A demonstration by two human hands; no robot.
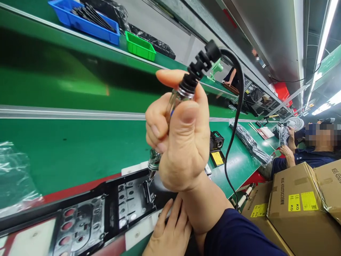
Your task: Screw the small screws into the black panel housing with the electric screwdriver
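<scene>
My right hand [183, 138] is wrapped round an electric screwdriver [155, 160] with a clear body and a black cord [242, 92] leaving its top. The tool is tilted, its tip down at a long black plastic housing [112, 209]. Whether the tip touches a screw I cannot tell. Below my right wrist, my left hand [170, 229] lies with fingers stretched out at the housing's near edge, its palm side hidden. The housing has ribs and round holes, and lies between white blocks [141, 231] of a red-edged fixture.
Clear plastic wrap [17, 177] lies at left. A blue bin [85, 21] of black parts and a green bin [140, 46] stand on the upper shelf. A small black device [217, 140] and a wrapped bundle [250, 142] sit farther along. Cardboard boxes [293, 227] and a co-worker [317, 156] are at right.
</scene>
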